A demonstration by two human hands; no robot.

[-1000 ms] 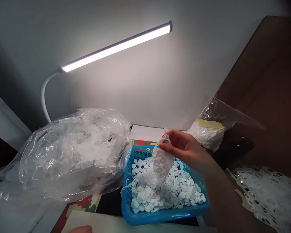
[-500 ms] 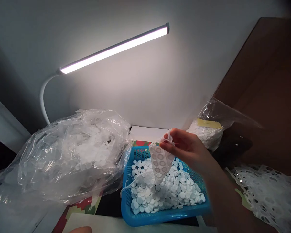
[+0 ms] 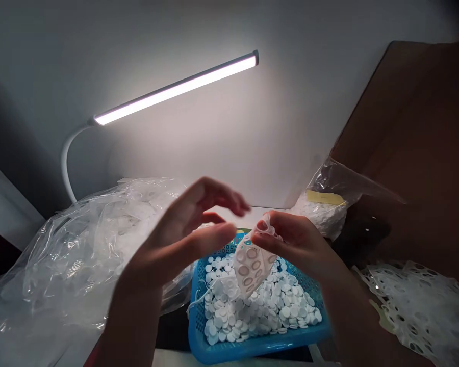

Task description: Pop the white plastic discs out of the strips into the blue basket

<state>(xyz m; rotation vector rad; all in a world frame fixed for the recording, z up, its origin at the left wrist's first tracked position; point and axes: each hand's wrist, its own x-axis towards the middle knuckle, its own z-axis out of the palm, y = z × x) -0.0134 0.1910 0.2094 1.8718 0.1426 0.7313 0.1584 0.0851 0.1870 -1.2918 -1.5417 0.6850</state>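
Between thumb and fingers, my right hand (image 3: pixel 296 239) pinches the upper end of a white perforated sheet (image 3: pixel 248 270), which hangs down folded or curled. Rows of round outlines cover the sheet, and a few holes near its top are open. My left hand (image 3: pixel 199 219) is raised just left of the sheet, thumb and fingers apart, holding nothing. Below both hands stands a blue plastic basket (image 3: pixel 252 351) with many small white discs (image 3: pixel 290 300) in it. The lower tip of the sheet hangs over the discs.
A big clear plastic bag (image 3: pixel 61 270) of white pieces lies left. A lit lamp (image 3: pixel 179 89) hangs above. Behind at right sits a clear bag with a yellow label (image 3: pixel 325 198). Punched white sheets (image 3: pixel 424 311) are heaped at lower right, near a brown panel (image 3: pixel 416 127).
My left hand has come up from the bottom edge to beside the sheet, its fingers apart. My right hand still holds the sheet over the basket. The view has shifted slightly.
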